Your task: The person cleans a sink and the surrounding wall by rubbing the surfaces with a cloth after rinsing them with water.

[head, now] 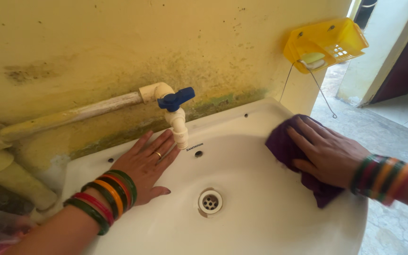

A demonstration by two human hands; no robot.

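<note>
Bangles [105, 200] in green, red and orange are worn on the left wrist, nearest the camera, and a similar stack [382, 178] is seen on the right wrist. A white basin [260, 217] is set below, with a round metal drain [210, 201] at its bottom. The left hand [145, 165] is laid flat and open on the basin's rear left rim, fingers spread, nothing gripped; 1 ring is worn on it. The right hand [329, 153] is pressed palm-down, fingers extended, on a dark purple cloth [298, 158], which is spread over the basin's right rim and inner slope. Just beyond the left fingertips, a cream plastic tap [179, 126] with a blue handle [175, 99] is fitted to a pipe [72, 112] along the stained yellow wall [119, 42]. Farther right, a yellow soap basket [324, 43] is fixed to the wall.
</note>
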